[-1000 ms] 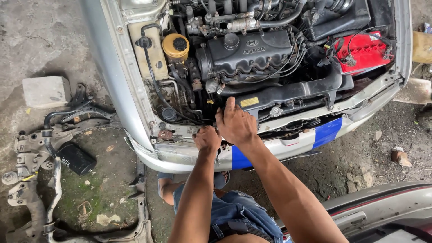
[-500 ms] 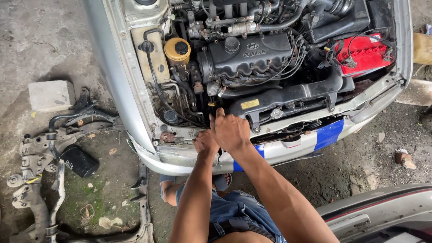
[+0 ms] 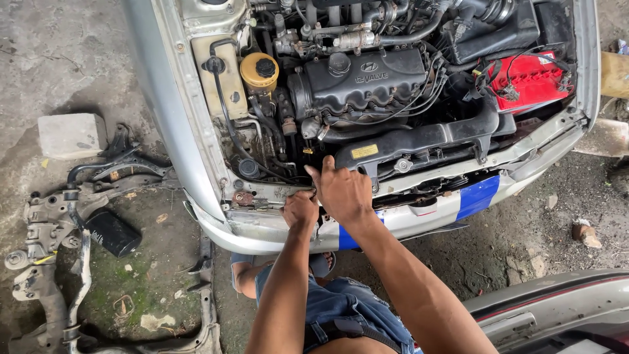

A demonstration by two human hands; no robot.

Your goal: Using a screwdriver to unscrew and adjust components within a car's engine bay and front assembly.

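Note:
I look down into the open engine bay of a silver car. My left hand (image 3: pixel 299 210) is curled in a fist at the front crossmember (image 3: pixel 262 195), gripping something small that its fingers hide. My right hand (image 3: pixel 341 190) rests beside it, fingers reaching into the gap beside the black radiator top (image 3: pixel 419 141). What the right fingers touch is hidden. A black engine cover (image 3: pixel 367 82) sits behind, with a yellow fluid reservoir (image 3: pixel 259 72) at left and a red battery (image 3: pixel 527 82) at right.
A silver front bumper (image 3: pixel 262 229) with a blue patch (image 3: pixel 478 196) runs under my hands. On the concrete at left lie a removed subframe (image 3: pixel 46 229), a black oil filter (image 3: pixel 113 233) and a grey block (image 3: pixel 71 136). Another car's body panel (image 3: pixel 557 308) is at bottom right.
Both hands have stayed at the crossmember with only small shifts. The view has drifted, so the car sits slightly lower and more to the right in frame.

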